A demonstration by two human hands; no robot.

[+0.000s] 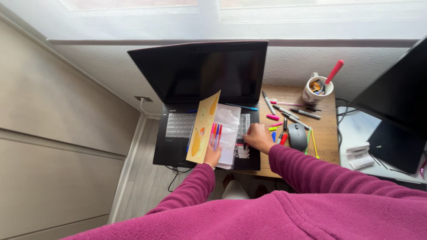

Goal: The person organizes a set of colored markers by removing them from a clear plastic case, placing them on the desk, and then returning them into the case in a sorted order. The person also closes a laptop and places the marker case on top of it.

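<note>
Head view: left hand [212, 155] clasping marker pouch [226, 133].

Two arms in magenta fleece sleeves reach forward and away from the body, seen from above. The left hand [212, 155] is raised at the end of a nearly straight arm, fingers curled upward in a closed grip, with a thin bracelet at the wrist. The right hand [258, 138] lies further forward and to the right, palm down, knuckles up, fingers bent and pressing downward. The right forearm angles in from the lower right.
</note>
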